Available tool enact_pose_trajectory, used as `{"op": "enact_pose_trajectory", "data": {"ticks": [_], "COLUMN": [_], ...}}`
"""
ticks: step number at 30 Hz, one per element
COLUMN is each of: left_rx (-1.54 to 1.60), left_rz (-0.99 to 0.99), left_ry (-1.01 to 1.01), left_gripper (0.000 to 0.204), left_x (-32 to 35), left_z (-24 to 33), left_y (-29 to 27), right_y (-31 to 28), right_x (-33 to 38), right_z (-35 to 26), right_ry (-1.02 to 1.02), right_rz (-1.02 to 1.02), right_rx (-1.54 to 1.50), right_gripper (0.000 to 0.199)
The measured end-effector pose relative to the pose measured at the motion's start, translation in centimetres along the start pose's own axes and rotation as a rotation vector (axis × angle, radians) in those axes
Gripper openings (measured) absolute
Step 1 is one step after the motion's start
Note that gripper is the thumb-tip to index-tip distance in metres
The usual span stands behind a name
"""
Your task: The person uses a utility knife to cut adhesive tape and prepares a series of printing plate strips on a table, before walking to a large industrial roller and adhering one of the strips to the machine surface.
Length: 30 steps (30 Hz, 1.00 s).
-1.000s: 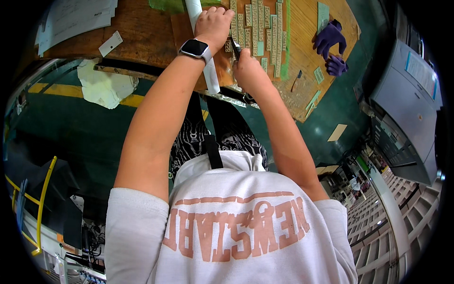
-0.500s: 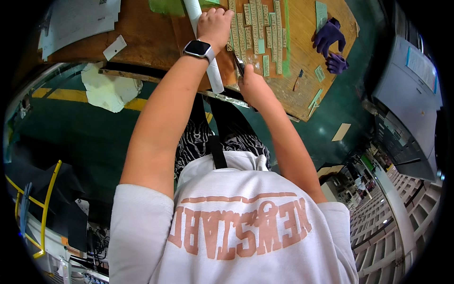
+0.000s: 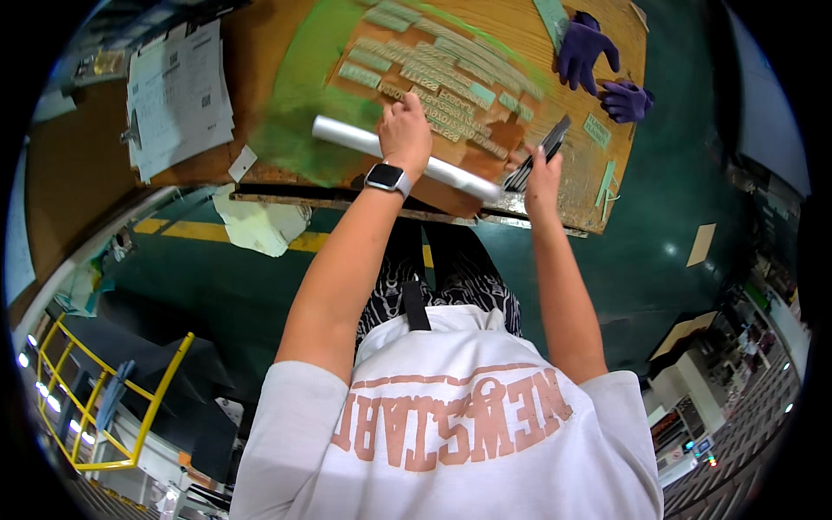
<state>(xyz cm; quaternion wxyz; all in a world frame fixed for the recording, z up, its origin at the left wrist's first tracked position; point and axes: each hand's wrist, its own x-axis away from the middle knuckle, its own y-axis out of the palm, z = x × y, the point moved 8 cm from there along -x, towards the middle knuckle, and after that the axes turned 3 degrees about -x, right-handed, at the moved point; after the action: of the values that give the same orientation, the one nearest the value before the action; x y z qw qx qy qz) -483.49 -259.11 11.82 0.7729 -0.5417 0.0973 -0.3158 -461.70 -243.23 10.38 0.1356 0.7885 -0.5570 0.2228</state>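
Wooden bench (image 3: 260, 52): near its front edge, your right hand (image 3: 542, 180) has its fingers gripping a dark, elongated hand tool (image 3: 555, 137); your left hand (image 3: 406, 137) overlies a silvery-white cylindrical tube (image 3: 455, 178), finger closure indeterminate.

Two bare hands, one left (image 3: 406, 134) and one right (image 3: 543, 180); one grey-banded, black-faced wristwatch (image 3: 385, 177); one long, white cylindrical tube (image 3: 455, 178); one dark handheld tool (image 3: 562, 134); two purple fabric gloves (image 3: 582, 52) (image 3: 626, 101); one brown wooden table (image 3: 503, 26). Pale green raised-character strips (image 3: 360, 75) probably exceed a dozen, though blur prevents an exact count.
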Motion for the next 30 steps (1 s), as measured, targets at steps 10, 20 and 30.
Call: {"op": "enact_pose_trajectory", "data": {"ticks": [10,20,30], "left_rx": [1.205,1.799,0.471], "left_rz": [-0.232,-0.215,-0.21], "left_ry": [-0.252,-0.525,0.608], "left_gripper": [0.027,0.02,0.027], "left_x": [4.3,6.1,-1.7], "left_z": [2.4,1.2,8.3], "left_y": [3.7,1.2,0.4], "right_y": [1.5,0.9,0.0], "right_x": [1.2,2.8,4.3], "right_z": [-4.8,-2.6,-2.2], "right_ry": [-0.117,-0.445,-0.345], "right_rz": [-0.312,-0.315,-0.33], "right_rx": [0.095,0.443,0.556], "right_gripper": [0.02,0.021,0.023]}}
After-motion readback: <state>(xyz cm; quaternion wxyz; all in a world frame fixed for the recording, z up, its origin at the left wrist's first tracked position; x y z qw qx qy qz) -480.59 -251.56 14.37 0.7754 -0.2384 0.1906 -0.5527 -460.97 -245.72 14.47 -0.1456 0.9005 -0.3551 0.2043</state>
